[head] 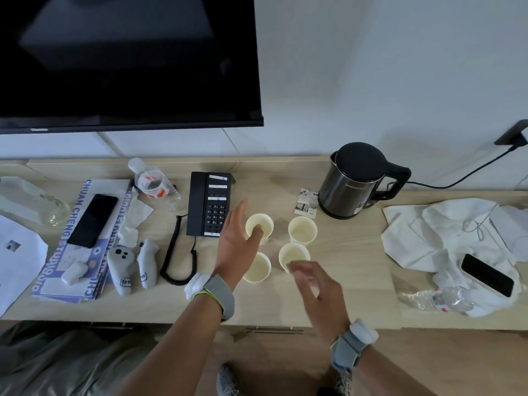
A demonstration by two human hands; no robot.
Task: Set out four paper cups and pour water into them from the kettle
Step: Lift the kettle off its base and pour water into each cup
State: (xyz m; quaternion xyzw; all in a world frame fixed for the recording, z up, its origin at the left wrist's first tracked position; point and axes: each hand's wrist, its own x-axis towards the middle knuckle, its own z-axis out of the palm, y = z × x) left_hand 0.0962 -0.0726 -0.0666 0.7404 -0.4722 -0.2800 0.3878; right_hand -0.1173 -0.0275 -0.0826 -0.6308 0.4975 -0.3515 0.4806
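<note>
Paper cups (302, 228), 4, are set upright in a square on wooden desk (343, 281), kettle (351, 181) just behind at right. Left hand (238, 238) is held open w/ thumb at rear-left cup rim; right hand (317, 292) blurred, spread open, nothing held.

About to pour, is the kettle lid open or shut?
Shut. The kettle stands upright on its base, its black lid flat across the top, no gap showing.

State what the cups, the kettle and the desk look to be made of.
Cups: paper, matte cream, thin rolled rims.
Kettle: likely brushed steel body, dark sheen; matte black plastic lid and handle.
Desk: pale wood-grain, possibly laminate.
</note>
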